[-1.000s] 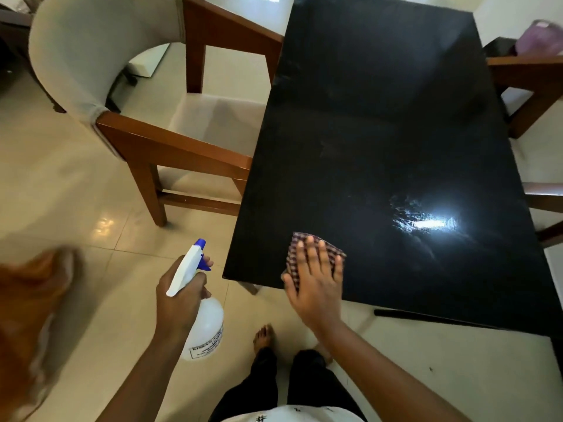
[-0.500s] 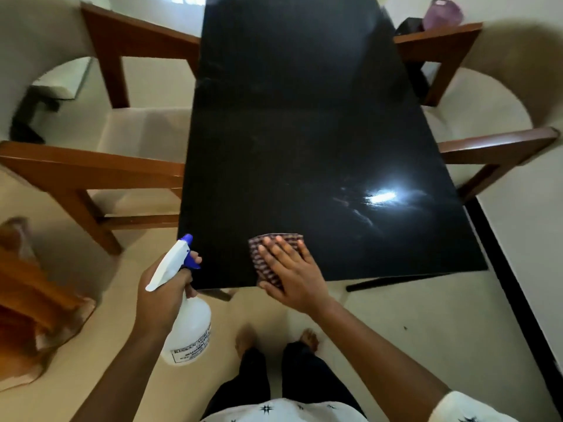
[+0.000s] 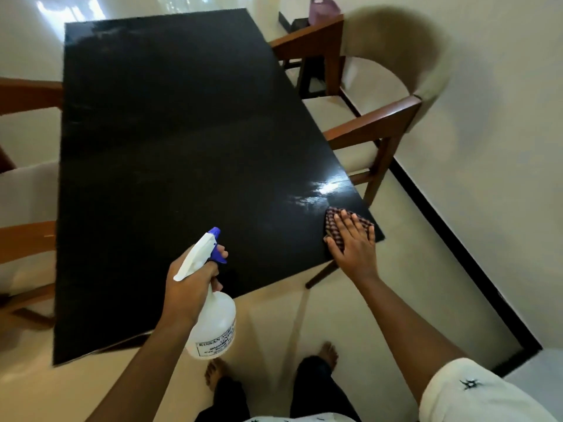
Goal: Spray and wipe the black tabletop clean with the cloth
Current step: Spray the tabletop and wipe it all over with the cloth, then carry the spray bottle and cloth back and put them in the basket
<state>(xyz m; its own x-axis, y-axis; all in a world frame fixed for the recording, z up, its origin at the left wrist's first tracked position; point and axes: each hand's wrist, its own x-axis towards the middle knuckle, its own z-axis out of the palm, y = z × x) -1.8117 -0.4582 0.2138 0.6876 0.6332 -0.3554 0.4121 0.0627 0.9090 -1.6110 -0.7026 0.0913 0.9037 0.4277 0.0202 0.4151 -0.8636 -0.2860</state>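
While my right hand (image 3: pixel 355 242) lies flat on the cloth (image 3: pixel 335 222) at the near-right corner, most of the tabletop (image 3: pixel 170 141) stretches away up-left; my left hand (image 3: pixel 190 284) grips the spray bottle (image 3: pixel 213 324).

Cloth (image 3: pixel 333 225): mostly hidden under right hand (image 3: pixel 353 245) at worktop (image 3: pixel 170 147) near right corner, only checked edges show. Spray bottle (image 3: pixel 213 324): neck and trigger covered by left hand (image 3: pixel 190 287); label print too small and blurred to read past the top line. Left chair (image 3: pixel 24 233) cut by frame edge, blurred. Purple item (image 3: pixel 323 9) beyond the far right chair (image 3: pixel 371 117) cut by top edge, can't identify. Worktop legs mostly hidden beneath the top.
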